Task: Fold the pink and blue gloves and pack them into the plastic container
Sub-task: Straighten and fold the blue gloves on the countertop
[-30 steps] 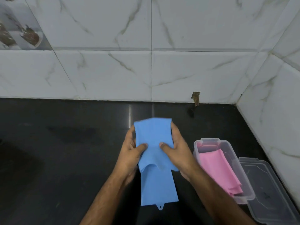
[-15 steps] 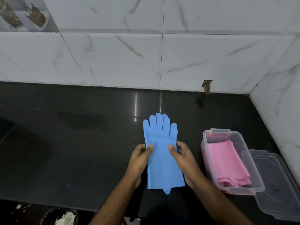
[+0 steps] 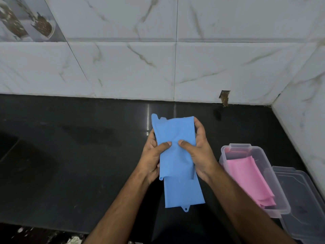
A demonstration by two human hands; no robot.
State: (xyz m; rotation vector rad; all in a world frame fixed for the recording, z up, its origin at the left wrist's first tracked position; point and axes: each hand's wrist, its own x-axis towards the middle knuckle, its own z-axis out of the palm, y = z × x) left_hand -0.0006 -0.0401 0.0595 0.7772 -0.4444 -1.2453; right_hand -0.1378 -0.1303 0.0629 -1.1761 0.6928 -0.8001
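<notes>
- Blue glove point(image 3: 177, 155) is pinched from both sides: the left hand point(image 3: 153, 156) holds its left edge with the thumb pressed on top, and the right hand point(image 3: 199, 150) holds its right edge the same way, fingers curled behind.
- Both grips are clamped on the glove, the two thumbs nearly meeting at its middle.
- It looks smooth and matte, doubled over, with the upper layer overlapping the cuff part.
- Its long axis runs from the desk's point(image 3: 70, 155) near edge toward the back wall; the cuff end with a small hanging tab points toward the person.
- The pink glove point(image 3: 246, 178) lies folded inside the plastic container point(image 3: 236, 148) near the desk's right edge.
- A clear lid point(image 3: 302, 199) lies just right of the container.
</notes>
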